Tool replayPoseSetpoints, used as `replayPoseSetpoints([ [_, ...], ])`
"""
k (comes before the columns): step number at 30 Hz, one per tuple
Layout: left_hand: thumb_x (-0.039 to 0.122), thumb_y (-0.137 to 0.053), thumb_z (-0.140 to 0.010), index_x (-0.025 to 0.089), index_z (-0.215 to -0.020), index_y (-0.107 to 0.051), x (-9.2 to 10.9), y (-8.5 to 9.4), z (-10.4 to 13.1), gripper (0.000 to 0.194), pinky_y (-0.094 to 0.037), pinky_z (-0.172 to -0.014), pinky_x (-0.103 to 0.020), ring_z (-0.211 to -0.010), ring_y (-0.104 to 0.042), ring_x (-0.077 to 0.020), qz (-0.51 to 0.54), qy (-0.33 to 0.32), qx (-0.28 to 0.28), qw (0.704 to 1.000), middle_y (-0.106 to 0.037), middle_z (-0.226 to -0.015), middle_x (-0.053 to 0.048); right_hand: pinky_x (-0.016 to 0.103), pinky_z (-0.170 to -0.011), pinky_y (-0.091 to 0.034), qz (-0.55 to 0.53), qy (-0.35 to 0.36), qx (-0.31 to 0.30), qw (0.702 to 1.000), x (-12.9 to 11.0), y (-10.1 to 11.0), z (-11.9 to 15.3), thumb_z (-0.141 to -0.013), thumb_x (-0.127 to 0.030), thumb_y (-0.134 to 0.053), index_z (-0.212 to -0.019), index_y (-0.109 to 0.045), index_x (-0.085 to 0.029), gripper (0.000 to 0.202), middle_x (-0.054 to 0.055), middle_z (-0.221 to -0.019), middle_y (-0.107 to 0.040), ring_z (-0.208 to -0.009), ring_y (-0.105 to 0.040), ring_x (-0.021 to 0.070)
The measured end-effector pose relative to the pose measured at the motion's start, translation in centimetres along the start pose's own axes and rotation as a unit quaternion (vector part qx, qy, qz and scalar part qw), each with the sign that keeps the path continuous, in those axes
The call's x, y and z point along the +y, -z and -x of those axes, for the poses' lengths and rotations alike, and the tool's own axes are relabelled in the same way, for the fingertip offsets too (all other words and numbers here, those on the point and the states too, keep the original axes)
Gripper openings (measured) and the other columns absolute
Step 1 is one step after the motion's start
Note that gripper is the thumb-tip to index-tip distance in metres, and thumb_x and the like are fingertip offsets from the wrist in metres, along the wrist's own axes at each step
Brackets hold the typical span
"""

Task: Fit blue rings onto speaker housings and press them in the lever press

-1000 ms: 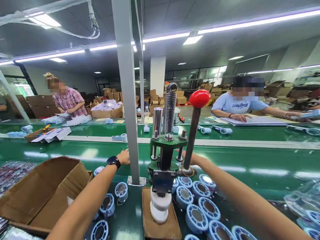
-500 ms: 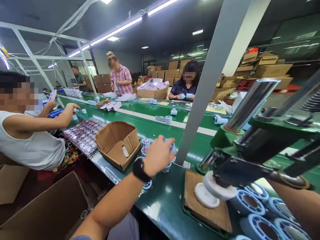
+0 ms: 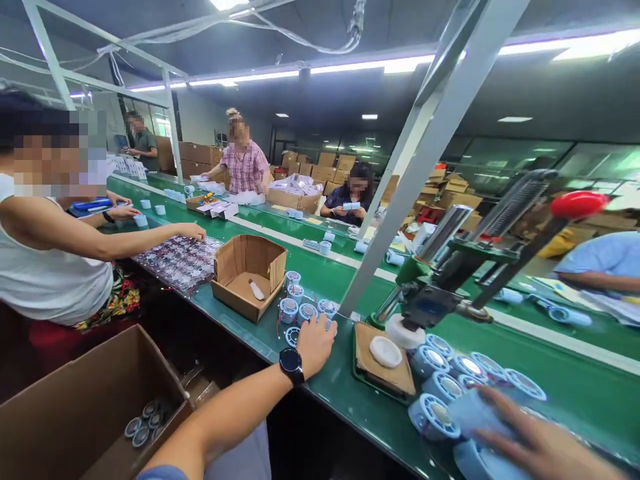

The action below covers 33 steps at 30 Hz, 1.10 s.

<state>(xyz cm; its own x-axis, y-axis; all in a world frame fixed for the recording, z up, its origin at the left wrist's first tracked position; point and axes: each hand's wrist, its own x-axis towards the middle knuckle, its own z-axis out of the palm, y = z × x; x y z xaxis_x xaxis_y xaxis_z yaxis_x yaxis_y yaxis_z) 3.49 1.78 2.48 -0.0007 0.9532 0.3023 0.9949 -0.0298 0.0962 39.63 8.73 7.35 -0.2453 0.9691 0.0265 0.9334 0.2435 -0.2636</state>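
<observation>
My left hand (image 3: 316, 348), with a black watch on its wrist, curls its fingers over a light-blue round housing (image 3: 329, 324), which they mostly hide. Beside it stand several similar housings (image 3: 289, 309) with silver centres and thin red wires. At lower right my right hand (image 3: 543, 437), smeared by motion, has thumb and fingers around a light-blue cylindrical housing (image 3: 475, 415). Around that hand several more housings (image 3: 434, 415) crowd together. Between the hands, a green lever press (image 3: 430, 303) stands over a brown pad with a white round disc (image 3: 385, 352).
An open cardboard box (image 3: 245, 303) containing a small pale object sits on the green bench. Below it, a larger carton (image 3: 90, 400) holds several round parts. A grey metal post (image 3: 395, 193) rises beside the press. Co-workers sit and stand along the line; one reaches over silvery parts (image 3: 175, 263).
The view has swung right. My left hand has lowered a housing from the air to the bench cluster. My right hand has come from behind the press onto the housings at right.
</observation>
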Motion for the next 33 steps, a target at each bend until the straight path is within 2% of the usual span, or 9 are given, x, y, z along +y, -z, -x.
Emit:
replayPoseSetpoints([
  [2,0.019,-0.041,-0.099,0.018,-0.137,-0.047,0.0,-0.1,0.0,0.038,-0.053,-0.088,-0.041,-0.115,-0.056,-0.0288,0.008,0.019,0.012,1.000,-0.053,-0.131,-0.016,0.038,-0.106,-0.044,0.016,0.055,-0.122,0.991,-6.5,-3.3,3.3,-0.074,-0.059,-0.052,-0.140,-0.053,-0.025,0.074,0.012,-0.135,-0.058,-0.120,-0.059,0.0280],
  [4,0.016,-0.037,-0.100,0.016,-0.132,-0.051,0.2,-0.1,-0.2,0.035,-0.054,-0.085,-0.039,-0.113,-0.057,-0.0278,0.016,0.043,0.016,0.999,-0.055,-0.128,-0.015,0.039,-0.107,-0.042,0.061,0.090,-0.169,0.980,-13.3,-5.6,4.4,-0.084,-0.046,-0.047,-0.147,-0.043,-0.020,0.068,0.013,-0.138,-0.055,-0.124,-0.057,0.0274],
  [6,0.014,-0.036,-0.100,0.014,-0.126,-0.055,0.4,0.2,-0.5,0.032,-0.055,-0.081,-0.036,-0.109,-0.060,-0.0263,0.025,0.064,0.019,0.997,-0.055,-0.127,-0.016,0.042,-0.102,-0.045,0.108,0.082,-0.157,0.978,-18.8,-7.0,3.8,-0.090,-0.033,-0.042,-0.148,-0.040,-0.016,0.061,0.017,-0.136,-0.056,-0.121,-0.059,0.0293],
  [9,0.012,-0.037,-0.098,0.014,-0.121,-0.058,0.2,1.0,-0.4,0.031,-0.056,-0.079,-0.032,-0.103,-0.062,-0.0232,0.037,0.081,0.034,0.995,-0.055,-0.127,-0.015,0.044,-0.093,-0.048,0.140,0.042,-0.116,0.982,-23.5,-8.0,1.3,-0.095,-0.024,-0.036,-0.145,-0.040,-0.008,0.053,0.024,-0.124,-0.060,-0.112,-0.064,0.0330],
  [13,0.015,-0.040,-0.097,0.019,-0.118,-0.060,-1.0,1.6,1.5,0.030,-0.053,-0.095,-0.038,-0.115,-0.056,-0.0256,0.054,0.072,0.093,0.992,-0.056,-0.128,-0.011,0.043,-0.088,-0.051,0.144,0.033,-0.079,0.986,-25.4,-8.5,-2.0,-0.095,-0.020,-0.036,-0.133,-0.050,-0.002,0.044,0.028,-0.121,-0.057,-0.107,-0.066,0.0339],
  [17,0.017,-0.053,-0.089,0.021,-0.131,-0.054,-2.4,-0.3,4.2,0.043,-0.041,-0.110,-0.051,-0.136,-0.038,-0.0329,0.097,0.092,0.167,0.977,-0.044,-0.145,-0.012,0.039,-0.088,-0.051,0.134,0.028,-0.053,0.989,-25.8,-8.5,-4.8,-0.094,-0.016,-0.034,-0.124,-0.057,-0.003,0.040,0.028,-0.122,-0.056,-0.107,-0.066,0.0310],
  [24,0.024,-0.061,-0.086,0.022,-0.122,-0.063,-2.7,-4.6,7.1,0.037,-0.039,-0.112,-0.055,-0.132,-0.046,-0.0328,0.151,0.133,0.117,0.973,-0.054,-0.138,-0.011,0.042,-0.086,-0.052,0.103,0.018,-0.022,0.994,-26.2,-9.0,-7.1,-0.101,-0.028,-0.025,-0.136,-0.050,-0.013,0.046,0.021,-0.120,-0.055,-0.102,-0.067,0.0296],
  [28,0.013,-0.057,-0.085,0.022,-0.107,-0.066,-2.7,-4.2,7.7,0.025,-0.043,-0.110,-0.050,-0.123,-0.052,-0.0277,0.167,0.128,0.135,0.968,-0.061,-0.126,-0.006,0.038,-0.090,-0.051,0.086,0.027,-0.004,0.996,-26.5,-9.8,-7.6,-0.104,-0.037,-0.016,-0.141,-0.045,-0.020,0.050,0.017,-0.120,-0.054,-0.103,-0.066,0.0234],
  [33,0.011,-0.060,-0.082,0.019,-0.102,-0.065,-3.1,-3.5,7.8,0.022,-0.047,-0.106,-0.054,-0.124,-0.054,-0.0301,0.171,0.115,0.116,0.972,-0.056,-0.135,-0.011,0.040,-0.089,-0.052,0.077,0.054,-0.006,0.996,-26.8,-10.3,-9.1,-0.103,-0.045,-0.023,-0.140,-0.046,-0.017,0.051,0.018,-0.119,-0.053,-0.104,-0.065,0.0258],
])
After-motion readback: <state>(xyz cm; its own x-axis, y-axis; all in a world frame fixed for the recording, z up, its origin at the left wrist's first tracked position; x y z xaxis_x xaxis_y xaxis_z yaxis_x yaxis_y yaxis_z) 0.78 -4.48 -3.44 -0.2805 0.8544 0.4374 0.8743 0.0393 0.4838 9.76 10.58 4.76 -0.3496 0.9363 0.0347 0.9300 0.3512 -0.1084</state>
